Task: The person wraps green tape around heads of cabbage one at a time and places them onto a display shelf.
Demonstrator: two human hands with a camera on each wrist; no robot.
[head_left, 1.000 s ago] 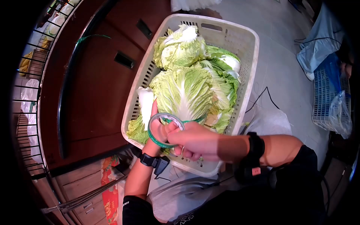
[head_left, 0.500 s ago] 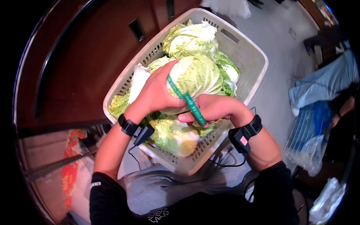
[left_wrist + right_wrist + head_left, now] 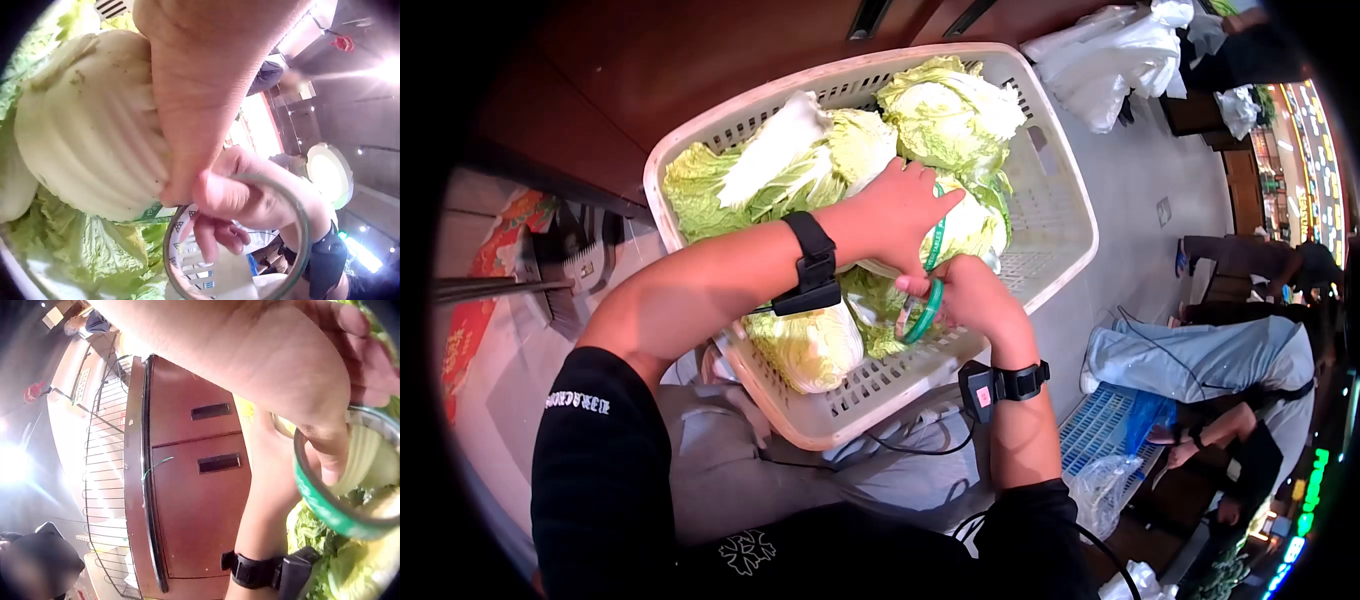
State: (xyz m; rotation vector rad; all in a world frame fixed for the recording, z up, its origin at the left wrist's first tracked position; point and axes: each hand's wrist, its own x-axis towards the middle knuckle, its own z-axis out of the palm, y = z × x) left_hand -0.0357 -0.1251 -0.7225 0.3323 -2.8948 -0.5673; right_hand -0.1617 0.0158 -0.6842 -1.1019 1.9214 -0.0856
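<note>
A napa cabbage (image 3: pixel 975 228) lies in the crate with a green printed tape strip (image 3: pixel 936 240) across it. My left hand (image 3: pixel 892 215) rests over this cabbage, fingers spread on its leaves. Close below it, my right hand (image 3: pixel 977 295) holds the green tape roll (image 3: pixel 924 312), with the thumb at the ring. In the left wrist view the pale cabbage base (image 3: pixel 90 125) shows beside the left hand, and the roll (image 3: pixel 301 250) hangs by the right fingers (image 3: pixel 219 234). The right wrist view shows the right thumb inside the roll (image 3: pixel 340 519).
Other cabbages (image 3: pixel 945 110) fill much of the white crate (image 3: pixel 1065 225). A dark red cabinet (image 3: pixel 650 60) stands behind it. White plastic bags (image 3: pixel 1105 60) are at the upper right. At the right, another person (image 3: pixel 1200 360) is by a blue basket (image 3: pixel 1100 430).
The left hand has moved from the cabbage's left side to over its top. The right hand has shifted slightly right with the roll. The head view has turned, and more of the room shows.
</note>
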